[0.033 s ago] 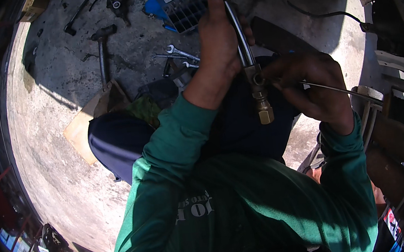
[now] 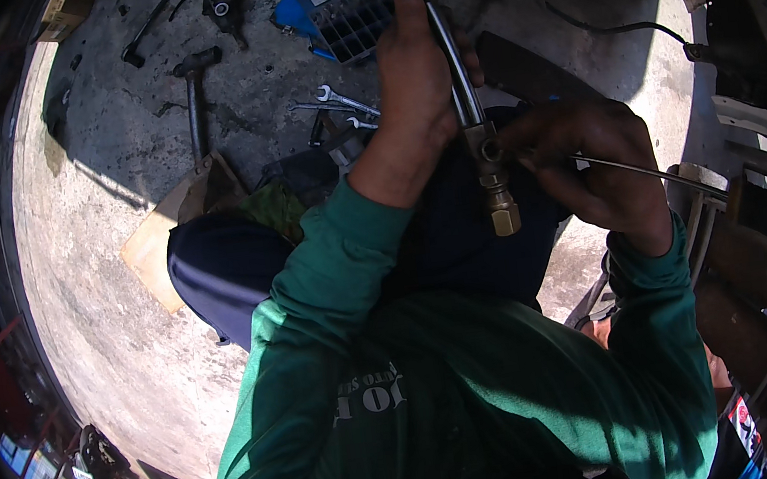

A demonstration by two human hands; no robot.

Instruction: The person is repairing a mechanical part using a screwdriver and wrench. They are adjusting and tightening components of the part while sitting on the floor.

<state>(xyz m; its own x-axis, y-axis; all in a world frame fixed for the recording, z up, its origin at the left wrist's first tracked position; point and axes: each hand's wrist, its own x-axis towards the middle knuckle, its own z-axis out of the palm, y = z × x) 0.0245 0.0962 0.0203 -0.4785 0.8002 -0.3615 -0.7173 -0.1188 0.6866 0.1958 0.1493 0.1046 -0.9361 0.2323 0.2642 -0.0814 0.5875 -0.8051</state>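
My left hand [image 2: 421, 74] is wrapped round a shiny metal tube [image 2: 454, 52], its thumb pointing up along it. At the tube's near end is a brass-coloured fitting [image 2: 497, 189] with a round side hole and a hex nut at its tip; it hangs over my dark trousers. Close beside that hole, my right hand [image 2: 597, 158] is closed with bent fingers. A thin metal rod [image 2: 626, 165] passes through its grip and sticks out to the right. Shadow hides the right fingertips, and whether the rod's inner end touches the fitting I cannot tell.
Beyond my left knee, a hammer [image 2: 196, 105] lies on the concrete floor near several wrenches [image 2: 344, 102]. A compartment box [image 2: 350, 26] stands farther ahead. A dark cable [image 2: 610, 27] and metal vehicle parts [image 2: 762, 116] are on the right; cardboard [image 2: 151, 256] lies at my left knee.
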